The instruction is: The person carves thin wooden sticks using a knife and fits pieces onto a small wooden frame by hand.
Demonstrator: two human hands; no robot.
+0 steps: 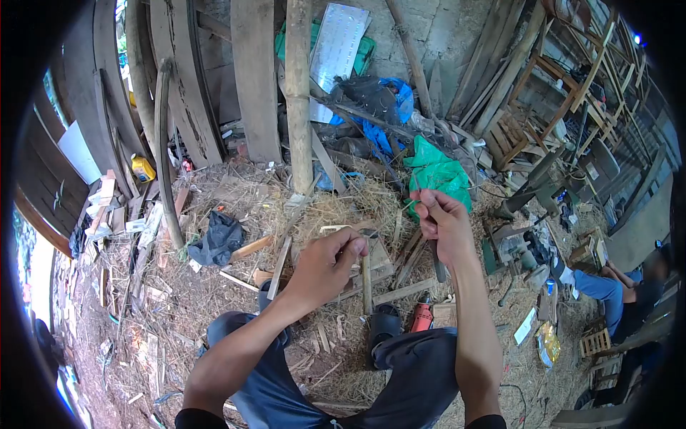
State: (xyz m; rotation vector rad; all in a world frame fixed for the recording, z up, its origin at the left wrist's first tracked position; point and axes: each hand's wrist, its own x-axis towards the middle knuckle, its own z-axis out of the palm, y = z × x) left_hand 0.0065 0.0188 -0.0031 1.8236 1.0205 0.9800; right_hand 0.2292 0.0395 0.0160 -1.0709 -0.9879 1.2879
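My left hand point(329, 264) is closed in a pinch near the middle of the view. A small dark tip shows by its fingertips; what the fingers hold is too small to make out. Just below them is a thin upright wooden strip point(366, 282), and I cannot tell whether it touches the hand. To the right, my right hand point(444, 223) is raised with its fingers curled in. A dark, flat, blade-like tool point(438, 263) sticks out below its palm. Behind this hand lies a green plastic bag point(437, 171).
Wood scraps and shavings cover the ground around my legs. A red bottle-like object point(422, 317) lies by my right foot. A wooden post point(299, 107) stands ahead, a black plastic bag point(218, 238) lies left, and a seated person point(629, 286) is at right.
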